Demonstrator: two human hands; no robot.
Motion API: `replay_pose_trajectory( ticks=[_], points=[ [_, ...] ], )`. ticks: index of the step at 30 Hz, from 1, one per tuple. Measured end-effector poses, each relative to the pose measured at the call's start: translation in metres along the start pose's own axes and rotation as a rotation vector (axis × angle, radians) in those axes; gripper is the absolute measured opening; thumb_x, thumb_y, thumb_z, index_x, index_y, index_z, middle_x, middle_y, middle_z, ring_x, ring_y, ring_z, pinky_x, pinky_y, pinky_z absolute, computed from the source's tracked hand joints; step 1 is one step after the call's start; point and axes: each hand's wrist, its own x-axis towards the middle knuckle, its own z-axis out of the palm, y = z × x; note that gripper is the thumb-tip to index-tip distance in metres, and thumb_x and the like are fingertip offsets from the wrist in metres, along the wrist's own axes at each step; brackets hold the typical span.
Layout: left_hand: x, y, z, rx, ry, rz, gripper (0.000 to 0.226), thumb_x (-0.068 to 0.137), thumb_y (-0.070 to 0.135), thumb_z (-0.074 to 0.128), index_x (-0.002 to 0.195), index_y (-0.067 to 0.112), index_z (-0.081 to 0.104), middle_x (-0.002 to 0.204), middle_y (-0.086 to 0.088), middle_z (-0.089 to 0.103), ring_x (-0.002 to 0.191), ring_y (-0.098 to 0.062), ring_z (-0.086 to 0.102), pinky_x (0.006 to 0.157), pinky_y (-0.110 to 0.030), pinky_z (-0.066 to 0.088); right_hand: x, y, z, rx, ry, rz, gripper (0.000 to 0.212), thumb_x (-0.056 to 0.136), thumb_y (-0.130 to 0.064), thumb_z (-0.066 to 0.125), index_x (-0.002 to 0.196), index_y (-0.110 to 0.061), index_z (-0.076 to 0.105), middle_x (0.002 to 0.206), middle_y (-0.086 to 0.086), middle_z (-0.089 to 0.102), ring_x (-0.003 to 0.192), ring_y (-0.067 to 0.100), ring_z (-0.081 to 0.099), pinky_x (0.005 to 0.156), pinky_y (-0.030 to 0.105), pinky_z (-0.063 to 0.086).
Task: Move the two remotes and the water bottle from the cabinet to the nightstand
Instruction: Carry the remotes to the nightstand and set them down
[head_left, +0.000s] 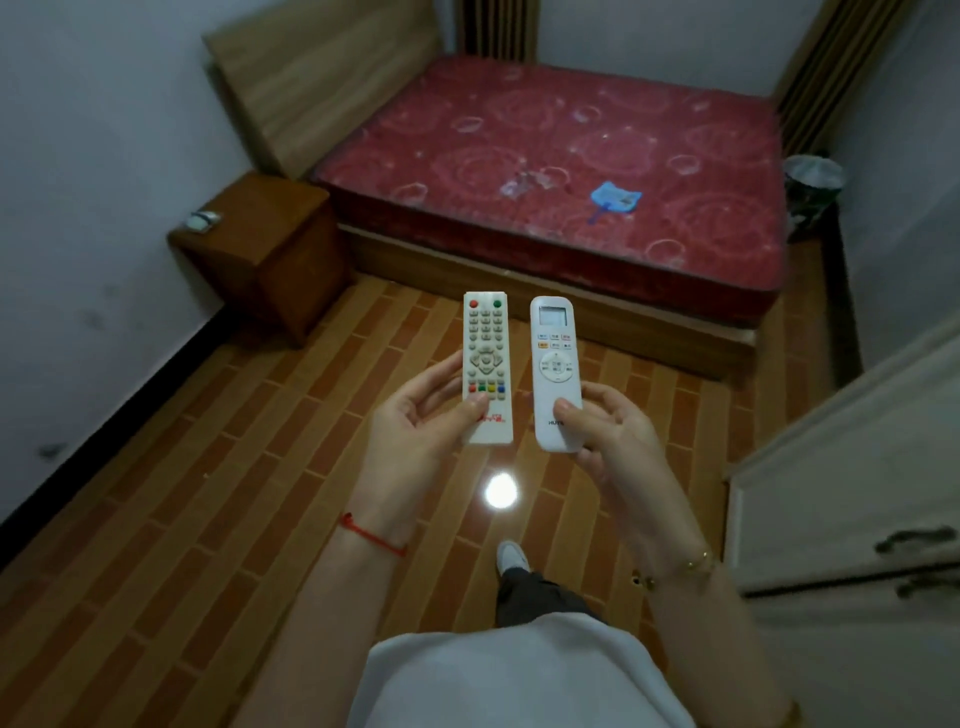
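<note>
My left hand (415, 415) holds a cream TV remote (487, 353) with many buttons, upright, thumb on its lower part. My right hand (608, 431) holds a white air-conditioner remote (555, 364) with a small screen, right beside the first. Both are raised over the floor in front of me. The brown wooden nightstand (260, 249) stands ahead to the left against the wall, with a small pale object (201, 221) on its top. The cabinet (852, 493) is at my right, its white doors with dark handles. No water bottle is in view.
A bed with a red patterned mattress (561, 171) fills the far side; a blue hand fan (615, 200) lies on it. A bin with a plastic liner (813, 182) stands right of the bed. Brown tiled floor (208, 493) stretches between me and the nightstand.
</note>
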Motion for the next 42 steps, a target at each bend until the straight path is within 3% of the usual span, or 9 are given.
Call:
replay_pose_trajectory(
  ticks=[8, 17, 24, 28, 32, 42],
  points=[
    [0.107, 0.034, 0.012, -0.068, 0.208, 0.053, 0.05, 0.082, 0.005, 0.069, 0.13, 0.019, 0.059, 0.119, -0.002, 0.071, 0.102, -0.017, 0.072, 0.08, -0.032, 0.06, 0.138, -0.069, 0.026, -0.134, -0.193, 0.002, 0.034, 0.09, -0.012, 0.066, 0.122, -0.012, 0.056, 0.106, 0.002, 0.076, 0.094, 0.015, 0.074, 0.076, 0.026, 0.058],
    [0.205, 0.049, -0.021, -0.118, 0.424, 0.036, 0.054, 0.08, 0.006, 0.07, 0.131, 0.021, 0.058, 0.119, 0.001, 0.07, 0.099, -0.013, 0.073, 0.078, -0.029, 0.061, 0.259, -0.088, 0.088, -0.213, -0.347, 0.077, 0.033, 0.09, -0.013, 0.067, 0.121, -0.014, 0.056, 0.103, 0.001, 0.077, 0.096, 0.017, 0.074, 0.086, 0.033, 0.057],
    [0.311, 0.072, -0.077, -0.128, 0.52, 0.043, 0.048, 0.081, 0.005, 0.073, 0.121, 0.03, 0.063, 0.113, 0.005, 0.073, 0.1, -0.015, 0.073, 0.08, -0.033, 0.061, 0.366, -0.097, 0.169, -0.264, -0.43, 0.111, 0.032, 0.09, -0.013, 0.067, 0.119, -0.013, 0.056, 0.104, 0.003, 0.077, 0.098, 0.021, 0.073, 0.093, 0.042, 0.055],
    [0.381, 0.104, -0.118, -0.122, 0.54, 0.046, 0.052, 0.08, 0.007, 0.074, 0.127, 0.025, 0.061, 0.122, -0.002, 0.069, 0.102, -0.017, 0.072, 0.085, -0.041, 0.06, 0.428, -0.12, 0.23, -0.288, -0.479, 0.084, 0.029, 0.091, -0.016, 0.065, 0.118, -0.014, 0.056, 0.1, 0.0, 0.078, 0.095, 0.019, 0.074, 0.094, 0.041, 0.055],
    [0.447, 0.136, -0.157, -0.123, 0.535, 0.065, 0.045, 0.081, 0.005, 0.073, 0.116, 0.031, 0.064, 0.11, 0.003, 0.075, 0.099, -0.016, 0.073, 0.082, -0.038, 0.061, 0.49, -0.14, 0.292, -0.308, -0.503, 0.072, 0.031, 0.09, -0.017, 0.066, 0.119, -0.013, 0.056, 0.1, 0.001, 0.077, 0.096, 0.021, 0.074, 0.096, 0.046, 0.053],
    [0.574, 0.179, -0.239, -0.134, 0.635, 0.019, 0.047, 0.08, 0.009, 0.075, 0.116, 0.034, 0.061, 0.115, 0.005, 0.072, 0.095, -0.01, 0.074, 0.076, -0.034, 0.061, 0.614, -0.16, 0.404, -0.351, -0.558, 0.106, 0.029, 0.092, -0.016, 0.064, 0.12, -0.011, 0.056, 0.099, 0.0, 0.078, 0.09, 0.017, 0.075, 0.08, 0.033, 0.057]
  ],
)
